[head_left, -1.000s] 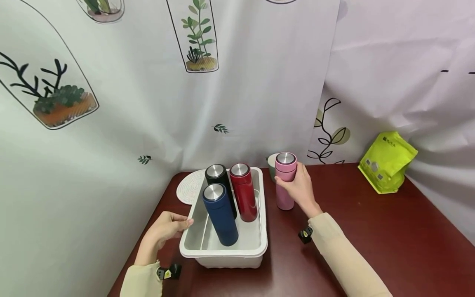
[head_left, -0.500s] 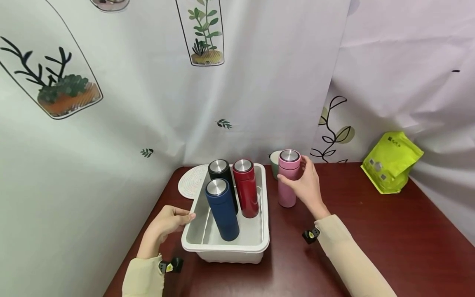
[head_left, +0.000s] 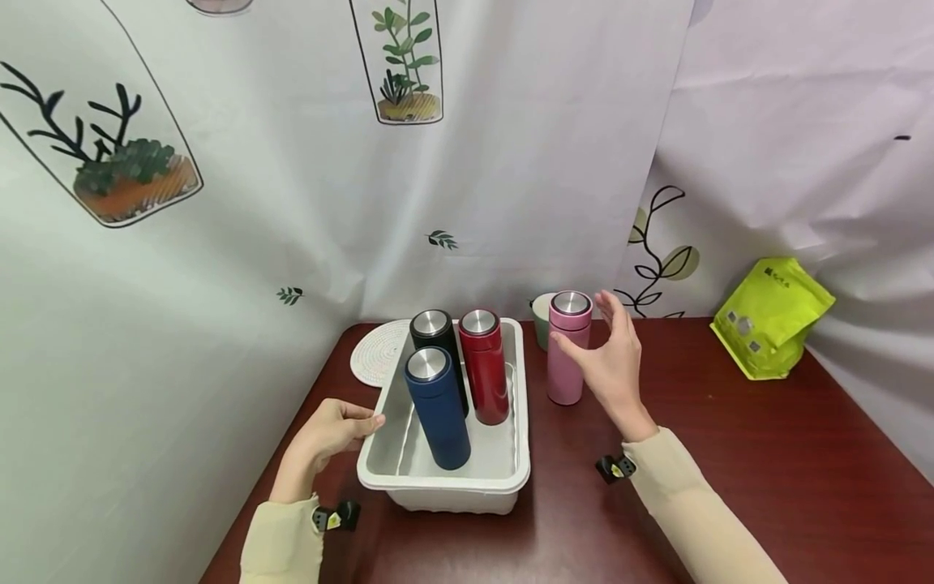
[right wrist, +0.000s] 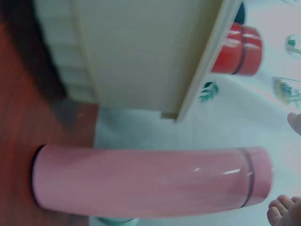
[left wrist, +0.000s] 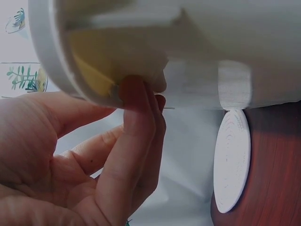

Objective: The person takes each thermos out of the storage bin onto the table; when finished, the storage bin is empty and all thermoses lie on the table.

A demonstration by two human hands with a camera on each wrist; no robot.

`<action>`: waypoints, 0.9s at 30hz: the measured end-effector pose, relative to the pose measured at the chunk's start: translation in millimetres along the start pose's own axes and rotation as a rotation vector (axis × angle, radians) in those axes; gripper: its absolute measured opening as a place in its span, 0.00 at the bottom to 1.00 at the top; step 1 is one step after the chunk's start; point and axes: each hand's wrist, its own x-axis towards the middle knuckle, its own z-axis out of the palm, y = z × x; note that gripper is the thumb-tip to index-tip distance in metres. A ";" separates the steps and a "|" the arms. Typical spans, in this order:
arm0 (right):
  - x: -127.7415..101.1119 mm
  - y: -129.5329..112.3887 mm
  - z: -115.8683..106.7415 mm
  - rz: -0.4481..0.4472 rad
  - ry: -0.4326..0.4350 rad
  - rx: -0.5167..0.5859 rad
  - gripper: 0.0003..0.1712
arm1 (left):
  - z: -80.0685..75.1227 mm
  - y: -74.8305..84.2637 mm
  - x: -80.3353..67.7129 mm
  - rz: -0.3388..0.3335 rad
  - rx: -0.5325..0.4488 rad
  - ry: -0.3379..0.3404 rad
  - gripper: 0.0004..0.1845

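A pink flask (head_left: 569,357) with a steel lid stands upright on the dark red table (head_left: 730,454), just right of a white tray (head_left: 445,487). My right hand (head_left: 594,332) is beside the flask with fingers straightened and spread, holding nothing. The right wrist view shows the pink flask (right wrist: 150,181) free, with only fingertips (right wrist: 282,209) at the frame's edge. My left hand (head_left: 361,422) grips the tray's left rim, thumb on top. In the left wrist view its fingers (left wrist: 136,141) curl under the tray's rim (left wrist: 47,56).
Upright in the tray stand a blue flask (head_left: 438,410), a black flask (head_left: 434,337) and a red flask (head_left: 483,365). A pale green mug (head_left: 541,316) sits behind the pink flask. A white round coaster (head_left: 374,354) lies back left, a lime-green bag (head_left: 773,316) far right. Curtains close the back.
My right hand has let go of the pink flask and opened, its fingers drawing back to the right. The flask stays standing. My left hand keeps its hold on the tray.
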 end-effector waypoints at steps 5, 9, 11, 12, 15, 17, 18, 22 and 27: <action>3.7 -20.7 2.4 -0.027 -0.017 0.060 0.51 | -1.2 0.3 0.3 0.004 -0.013 -0.004 0.18; 2.7 -34.0 8.2 -0.010 -0.068 0.100 0.49 | -1.4 0.4 -0.5 0.009 -0.012 -0.002 0.19; 0.8 -38.6 11.9 -0.006 -0.092 0.128 0.48 | -1.2 0.1 -0.8 0.009 -0.011 -0.005 0.19; -0.3 -40.2 14.0 -0.006 -0.104 0.147 0.48 | -0.9 -0.2 -1.1 0.007 -0.012 -0.007 0.19; -4.4 -44.6 20.9 -0.013 -0.143 0.174 0.48 | -0.9 -1.0 -1.7 0.001 -0.011 -0.009 0.19; -6.9 -45.9 26.5 -0.008 -0.176 0.190 0.48 | -1.2 -1.5 -2.0 0.000 -0.014 -0.008 0.18; -8.0 -46.3 29.3 -0.003 -0.194 0.200 0.48 | -1.4 -1.7 -2.2 -0.001 -0.015 -0.007 0.18; -10.6 -47.1 40.6 0.055 -0.267 0.225 0.48 | -1.8 -1.7 -1.1 0.007 -0.025 -0.012 0.18; -12.3 -46.6 52.8 0.151 -0.356 0.230 0.49 | -1.3 -2.2 0.6 0.003 -0.044 -0.021 0.18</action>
